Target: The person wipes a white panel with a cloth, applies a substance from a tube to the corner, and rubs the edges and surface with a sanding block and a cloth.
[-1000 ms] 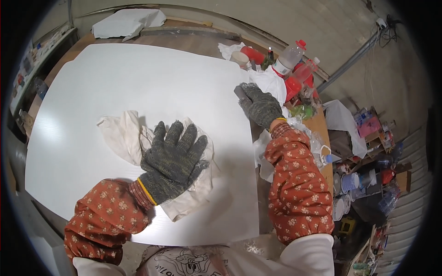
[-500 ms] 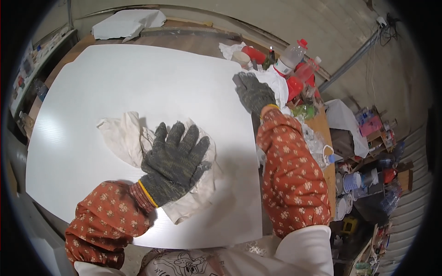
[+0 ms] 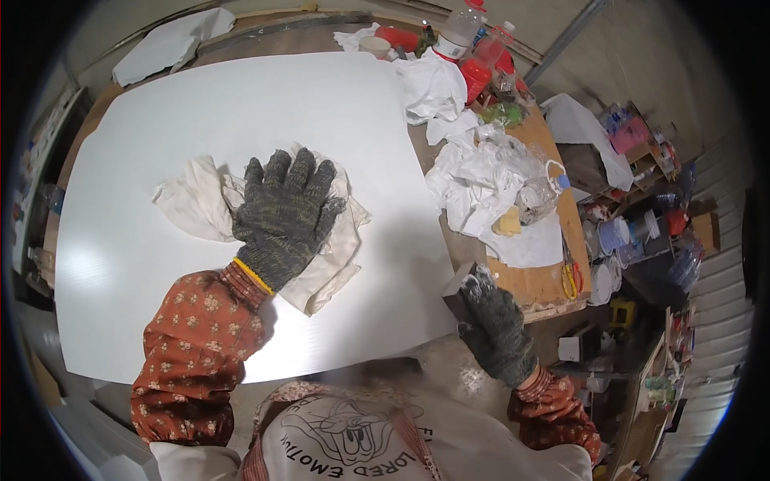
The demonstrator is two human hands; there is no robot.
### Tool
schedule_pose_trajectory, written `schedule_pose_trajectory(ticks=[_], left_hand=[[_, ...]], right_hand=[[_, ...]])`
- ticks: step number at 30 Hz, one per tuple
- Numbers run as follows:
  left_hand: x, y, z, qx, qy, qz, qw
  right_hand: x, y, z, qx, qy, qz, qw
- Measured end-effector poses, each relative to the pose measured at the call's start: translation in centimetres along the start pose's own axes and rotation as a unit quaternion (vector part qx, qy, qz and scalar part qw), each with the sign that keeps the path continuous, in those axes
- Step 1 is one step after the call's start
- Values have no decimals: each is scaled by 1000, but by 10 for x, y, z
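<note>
My left hand (image 3: 285,212), in a dark grey knitted glove with a yellow cuff edge, lies flat with its fingers stretched out. Beneath it is a crumpled off-white cloth (image 3: 196,200), spread over a large white board (image 3: 265,96). My right hand (image 3: 497,329), gloved alike and with white dust on the fingers, is closed round a dark rectangular block (image 3: 460,290). That block is held right beside the board's right edge near its front corner. The underside of the block and the thumb are hidden.
Crumpled white paper (image 3: 481,180), a yellow sponge-like piece (image 3: 507,222), plastic bottles (image 3: 460,32) and yellow-handled scissors (image 3: 571,276) lie on the wooden tabletop (image 3: 553,287) right of the board. Shelves with tubs (image 3: 613,234) stand farther right. A white sheet (image 3: 172,44) lies at the back left.
My right hand has come back from the board's far right corner to its near right edge, where the block now shows. The view has shifted; my left hand stays flat on the cloth.
</note>
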State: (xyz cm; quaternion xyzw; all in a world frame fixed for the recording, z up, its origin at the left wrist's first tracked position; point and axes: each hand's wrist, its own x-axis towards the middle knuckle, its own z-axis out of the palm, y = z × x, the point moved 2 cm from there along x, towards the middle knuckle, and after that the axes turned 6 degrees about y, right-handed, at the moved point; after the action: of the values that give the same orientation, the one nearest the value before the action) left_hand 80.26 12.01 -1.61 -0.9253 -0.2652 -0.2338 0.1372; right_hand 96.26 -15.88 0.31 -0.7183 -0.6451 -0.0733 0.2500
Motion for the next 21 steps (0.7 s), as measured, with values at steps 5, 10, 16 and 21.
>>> schedule_pose_trajectory(ticks=[5, 10, 16, 21], left_hand=[[15, 22, -7, 31, -4, -18, 999], [23, 36, -8, 25, 41, 1, 999], [14, 34, 2, 20, 84, 45, 995], [23, 52, -1, 35, 44, 44, 997]], right_hand=[[75, 51, 14, -21, -67, 11, 997], [75, 60, -4, -81, 35, -72, 994], [-70, 50, -30, 101, 66, 36, 992], [-80, 68, -37, -42, 59, 61, 996]])
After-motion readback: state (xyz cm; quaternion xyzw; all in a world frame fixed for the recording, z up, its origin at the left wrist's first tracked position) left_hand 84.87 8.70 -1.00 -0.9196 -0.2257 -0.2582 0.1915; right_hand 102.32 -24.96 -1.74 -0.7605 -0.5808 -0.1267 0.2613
